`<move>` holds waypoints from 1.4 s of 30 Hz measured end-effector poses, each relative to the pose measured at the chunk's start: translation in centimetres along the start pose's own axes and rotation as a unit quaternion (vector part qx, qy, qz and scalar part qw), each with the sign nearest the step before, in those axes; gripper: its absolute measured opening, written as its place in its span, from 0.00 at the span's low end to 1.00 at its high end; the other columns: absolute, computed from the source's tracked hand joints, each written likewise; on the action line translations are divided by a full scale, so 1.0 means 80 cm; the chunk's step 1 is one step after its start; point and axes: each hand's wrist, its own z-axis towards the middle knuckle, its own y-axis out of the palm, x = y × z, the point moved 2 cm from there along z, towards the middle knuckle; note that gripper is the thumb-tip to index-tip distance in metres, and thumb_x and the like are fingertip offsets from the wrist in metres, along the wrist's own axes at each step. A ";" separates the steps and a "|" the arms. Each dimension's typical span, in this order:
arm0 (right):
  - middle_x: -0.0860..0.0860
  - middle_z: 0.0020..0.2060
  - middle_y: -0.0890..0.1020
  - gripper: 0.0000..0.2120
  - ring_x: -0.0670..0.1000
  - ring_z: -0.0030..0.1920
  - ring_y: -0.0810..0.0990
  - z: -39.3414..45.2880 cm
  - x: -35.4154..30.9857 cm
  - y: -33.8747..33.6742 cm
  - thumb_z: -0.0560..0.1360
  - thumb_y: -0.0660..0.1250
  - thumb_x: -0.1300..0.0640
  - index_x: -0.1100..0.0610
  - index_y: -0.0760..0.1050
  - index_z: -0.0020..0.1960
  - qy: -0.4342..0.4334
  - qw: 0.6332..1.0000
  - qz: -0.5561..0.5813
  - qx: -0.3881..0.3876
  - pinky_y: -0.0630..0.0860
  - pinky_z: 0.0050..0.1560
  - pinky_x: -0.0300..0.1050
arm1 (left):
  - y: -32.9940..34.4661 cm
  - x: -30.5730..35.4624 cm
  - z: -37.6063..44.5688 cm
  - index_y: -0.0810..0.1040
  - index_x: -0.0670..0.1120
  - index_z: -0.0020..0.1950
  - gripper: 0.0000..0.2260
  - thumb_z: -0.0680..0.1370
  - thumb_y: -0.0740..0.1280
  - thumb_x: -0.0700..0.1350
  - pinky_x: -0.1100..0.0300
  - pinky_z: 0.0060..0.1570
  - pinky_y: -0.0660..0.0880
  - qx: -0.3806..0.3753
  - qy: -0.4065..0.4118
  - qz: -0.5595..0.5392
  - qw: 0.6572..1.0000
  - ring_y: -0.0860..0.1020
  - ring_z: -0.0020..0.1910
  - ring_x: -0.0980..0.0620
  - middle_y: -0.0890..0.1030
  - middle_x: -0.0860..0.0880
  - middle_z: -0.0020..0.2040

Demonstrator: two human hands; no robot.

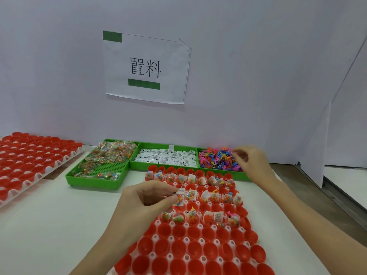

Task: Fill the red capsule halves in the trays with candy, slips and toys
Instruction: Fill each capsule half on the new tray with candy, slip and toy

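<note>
A white tray (186, 240) of red capsule halves lies in front of me. Its far three rows hold candy bags and slips; the near rows hold bare red halves (179, 249). My left hand (143, 201) pinches a candy bag with a white slip (179, 196) over the tray's second row at the left. My right hand (252, 163) reaches into the green bin of coloured plastic toys (216, 158), fingers curled among them; what it holds is hidden. Green bins of candy bags (107, 155) and paper slips (164, 157) stand behind the tray.
A second white tray of red capsule halves (29, 159) sits at the far left on the white table. A white wall with a paper sign (146, 68) rises just behind the bins. A white partition (325, 135) stands to the right.
</note>
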 end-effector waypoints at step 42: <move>0.53 0.40 0.88 0.03 0.54 0.42 0.86 -0.187 -0.025 -0.073 0.73 0.77 0.56 0.53 0.85 0.46 0.213 0.900 0.368 -0.095 0.81 0.43 0.40 | 0.132 0.018 0.010 0.82 0.56 0.66 0.13 0.84 0.65 0.52 0.68 0.70 0.65 -0.236 0.283 0.418 0.830 0.70 0.66 0.63 0.81 0.63 0.63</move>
